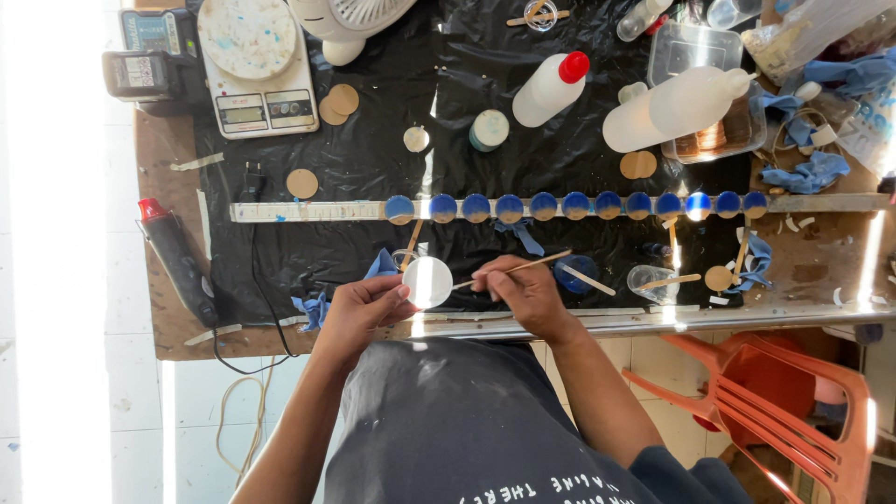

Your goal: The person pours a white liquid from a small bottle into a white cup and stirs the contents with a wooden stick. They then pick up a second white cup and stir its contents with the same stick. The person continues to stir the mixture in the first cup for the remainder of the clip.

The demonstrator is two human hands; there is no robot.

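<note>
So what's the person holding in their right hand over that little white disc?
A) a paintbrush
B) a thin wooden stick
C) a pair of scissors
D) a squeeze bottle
B: the right hand pinches a thin wooden stick whose tip points at the white disc held by the left hand; the squeeze bottles stand untouched farther back on the table.

Bare forearms, no sleeves in sight; dark grey garment with pale smudges and white lettering.
</note>
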